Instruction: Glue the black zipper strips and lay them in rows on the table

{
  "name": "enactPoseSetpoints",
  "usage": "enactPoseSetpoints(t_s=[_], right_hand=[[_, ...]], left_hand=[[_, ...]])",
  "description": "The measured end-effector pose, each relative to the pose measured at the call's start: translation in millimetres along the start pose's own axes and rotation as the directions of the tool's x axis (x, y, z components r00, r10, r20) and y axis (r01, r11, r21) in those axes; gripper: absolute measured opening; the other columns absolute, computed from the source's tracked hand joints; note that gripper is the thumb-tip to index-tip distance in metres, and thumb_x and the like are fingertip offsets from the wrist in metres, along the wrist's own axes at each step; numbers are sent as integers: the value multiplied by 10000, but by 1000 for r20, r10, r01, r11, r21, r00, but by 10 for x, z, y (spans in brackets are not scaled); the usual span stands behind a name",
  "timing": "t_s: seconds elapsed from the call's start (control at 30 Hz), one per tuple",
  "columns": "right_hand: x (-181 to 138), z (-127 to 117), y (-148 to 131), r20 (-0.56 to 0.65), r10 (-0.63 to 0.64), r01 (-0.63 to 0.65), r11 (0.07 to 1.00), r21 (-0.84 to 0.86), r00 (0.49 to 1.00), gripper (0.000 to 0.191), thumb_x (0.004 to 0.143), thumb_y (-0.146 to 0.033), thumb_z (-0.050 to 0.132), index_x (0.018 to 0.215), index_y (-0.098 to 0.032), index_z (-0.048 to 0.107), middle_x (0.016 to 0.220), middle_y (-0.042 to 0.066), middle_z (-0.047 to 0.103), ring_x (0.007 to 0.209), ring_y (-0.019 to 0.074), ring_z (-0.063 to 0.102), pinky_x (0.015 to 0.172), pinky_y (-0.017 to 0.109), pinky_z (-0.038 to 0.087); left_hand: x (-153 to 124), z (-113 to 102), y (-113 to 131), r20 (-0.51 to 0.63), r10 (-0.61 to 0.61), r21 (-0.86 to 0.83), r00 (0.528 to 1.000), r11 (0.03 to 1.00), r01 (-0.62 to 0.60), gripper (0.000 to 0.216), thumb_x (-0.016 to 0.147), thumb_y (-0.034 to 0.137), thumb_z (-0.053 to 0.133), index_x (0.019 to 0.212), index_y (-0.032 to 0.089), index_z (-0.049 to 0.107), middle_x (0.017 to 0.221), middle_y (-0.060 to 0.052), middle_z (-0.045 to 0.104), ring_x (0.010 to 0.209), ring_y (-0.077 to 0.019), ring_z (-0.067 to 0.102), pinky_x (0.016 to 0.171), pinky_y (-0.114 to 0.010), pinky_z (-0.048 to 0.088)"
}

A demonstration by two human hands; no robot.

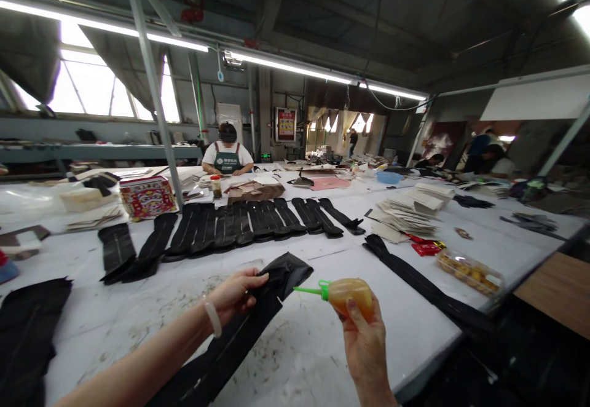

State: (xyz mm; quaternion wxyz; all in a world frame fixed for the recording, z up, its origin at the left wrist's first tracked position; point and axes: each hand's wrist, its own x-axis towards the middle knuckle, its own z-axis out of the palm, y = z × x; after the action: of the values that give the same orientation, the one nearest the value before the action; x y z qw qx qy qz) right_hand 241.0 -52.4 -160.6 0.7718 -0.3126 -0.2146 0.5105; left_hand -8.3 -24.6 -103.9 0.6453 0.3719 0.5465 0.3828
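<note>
At the frame's lower centre, your left hand [236,295] pinches a black strip [242,336], while your right hand [367,340], lower right of centre, holds a bottle [349,293], nozzle [311,291] toward the strip.

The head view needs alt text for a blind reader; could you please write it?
The right hand holds an amber-filled bottle, its green nozzle near the end of a black strip in the left hand; more black strips lie in a row on the white table.

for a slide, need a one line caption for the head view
Left hand holds a black strip; right hand points a green-nozzled squeeze bottle at its end.
</note>
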Motion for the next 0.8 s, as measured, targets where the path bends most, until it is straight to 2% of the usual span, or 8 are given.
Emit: enactPoseSetpoints(t_s=[0.33,0.43,0.53,0.6,0.67,0.73,0.8], right_hand=[[-105,23,21,27,-17,20,994,-105,999,612,632,-308,862,1166,-227,574,1038,33,705,912,228,684,807,415,582],[-110,13,41,28,16,-13,996,-89,999,600,612,-274,874,1141,-229,594,1016,27,714,885,221,692,790,402,584],[-88,-11,58,83,184,-184,983,-10,979,463,608,-292,874,1009,-222,654,945,21,731,854,216,698,767,375,580],[-75,-27,66,132,360,-370,927,63,924,349,638,-373,847,895,-206,682,873,34,738,815,214,697,737,363,575],[-73,-41,74,187,488,-511,854,102,853,316,696,-466,779,833,-195,691,781,42,725,711,191,672,649,324,556],[-78,-58,86,224,528,-557,826,88,819,322,748,-506,711,818,-192,692,696,34,691,581,152,603,539,272,495],[-81,-88,100,212,535,-556,830,50,818,333,773,-522,675,820,-192,688,668,30,671,514,134,537,485,254,442]], left_hand=[[67,45,-34,0,-6,15,1000,1000,6,460,595,428,820,797,200,475,579,79,523,321,-10,368,309,-135,153],[79,47,-42,-16,-1,18,1000,1000,1,454,606,430,813,773,202,457,550,92,477,330,-11,372,314,-125,151],[95,34,-31,-16,1,25,1000,1000,-1,426,634,417,802,774,196,465,564,87,475,341,-13,387,316,-122,163],[119,2,-12,-11,6,21,1000,1000,-6,399,657,406,792,793,192,484,591,80,489,353,-13,401,318,-122,176],[159,-67,14,-12,19,15,1000,1000,-19,377,678,396,784,812,190,499,620,76,501,360,-7,400,324,-120,176],[205,-174,39,-15,37,22,999,999,-36,368,677,381,790,813,188,508,632,73,511,359,-3,383,328,-122,146],[243,-298,58,-16,62,50,998,997,-62,373,648,357,812,797,187,516,612,77,511,350,-3,350,336,-135,102]])
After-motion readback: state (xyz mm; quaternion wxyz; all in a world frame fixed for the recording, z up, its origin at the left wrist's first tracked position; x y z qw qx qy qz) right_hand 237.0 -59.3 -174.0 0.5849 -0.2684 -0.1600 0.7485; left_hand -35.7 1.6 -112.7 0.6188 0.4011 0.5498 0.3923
